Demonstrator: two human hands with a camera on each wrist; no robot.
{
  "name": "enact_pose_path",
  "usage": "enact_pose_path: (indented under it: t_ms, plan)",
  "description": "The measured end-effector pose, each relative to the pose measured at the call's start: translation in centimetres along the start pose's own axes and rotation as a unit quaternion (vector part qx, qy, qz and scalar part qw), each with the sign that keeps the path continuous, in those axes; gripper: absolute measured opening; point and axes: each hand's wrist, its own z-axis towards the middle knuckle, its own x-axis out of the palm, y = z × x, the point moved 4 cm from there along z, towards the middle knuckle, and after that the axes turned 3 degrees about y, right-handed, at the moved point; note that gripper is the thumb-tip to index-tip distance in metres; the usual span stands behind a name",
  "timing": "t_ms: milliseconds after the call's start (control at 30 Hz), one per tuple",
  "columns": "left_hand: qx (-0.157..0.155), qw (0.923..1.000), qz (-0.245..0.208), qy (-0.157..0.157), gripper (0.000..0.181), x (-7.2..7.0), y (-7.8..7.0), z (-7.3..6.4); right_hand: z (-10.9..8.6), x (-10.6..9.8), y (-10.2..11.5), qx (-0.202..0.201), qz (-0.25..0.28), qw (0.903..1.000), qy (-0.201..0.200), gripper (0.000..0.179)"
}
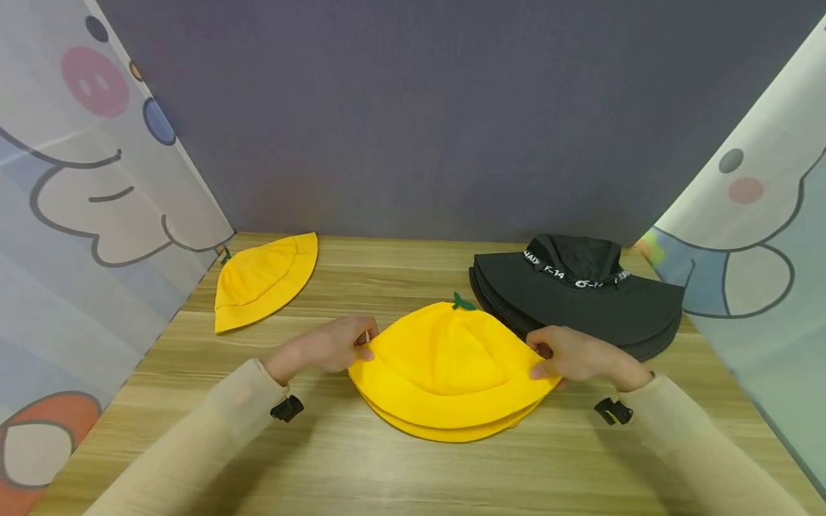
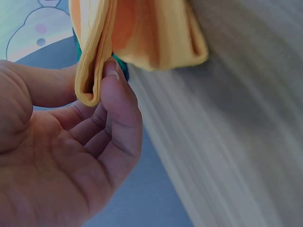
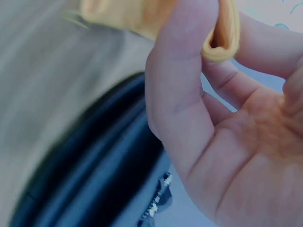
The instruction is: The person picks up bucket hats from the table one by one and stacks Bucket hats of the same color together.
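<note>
Both hands hold a yellow bucket hat point(image 1: 445, 358) by opposite ends of its brim, above the middle of the table. It is folded flat and has a green leaf tip point(image 1: 463, 303) on its crown. Just below its front edge, a second yellow brim layer point(image 1: 445, 433) shows. The left hand point(image 1: 338, 345) pinches the left end; in the left wrist view the folded brim point(image 2: 90, 80) sits between thumb and fingers. At the right end, the right hand point(image 1: 568, 353) pinches the brim point(image 3: 225, 42) in the same way, close in front of the black hats point(image 1: 581, 301).
The black hats lie stacked at the back right, with white lettering on the top one's band. Another yellow hat point(image 1: 264, 279) lies at the back left of the wooden table point(image 1: 387, 487). A grey panel point(image 1: 413, 122) stands behind, with cartoon-printed cloths point(image 1: 58, 236) on both sides.
</note>
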Motion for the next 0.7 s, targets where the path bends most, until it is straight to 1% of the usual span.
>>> enact_pose_path:
  t_ms: [133, 267, 433, 567, 633, 700]
  plan:
    - [-0.010, 0.9999, -0.008, 0.006, 0.009, 1.0, 0.6, 0.1, 0.5, 0.9, -0.7, -0.008, 0.009, 0.9999, 0.006, 0.020]
    - [-0.020, 0.9997, -0.014, 0.008, 0.009, 2.0, 1.3, 0.3, 0.9, 1.5, -1.2, -0.012, 0.006, 0.9999, 0.007, 0.019]
    - [-0.032, 0.9994, -0.014, -0.001, 0.010, 2.4, 1.3, 0.5, 1.1, 1.8, -1.4, -0.001, 0.005, 1.0000, 0.006, 0.018]
    - [-0.039, 0.9992, 0.007, -0.006, 0.011, 2.7, 1.1, 0.6, 1.2, 1.8, -1.2, 0.010, -0.021, 0.9997, -0.003, 0.022]
    - [-0.040, 0.9990, 0.015, -0.011, 0.012, 2.8, 1.0, 0.5, 1.3, 1.8, -1.0, 0.016, -0.050, 0.9986, -0.008, 0.024]
    - [-0.046, 0.9986, 0.020, -0.018, 0.012, 2.9, 0.9, 0.5, 1.5, 1.9, -0.8, 0.020, -0.085, 0.9961, -0.011, 0.021]
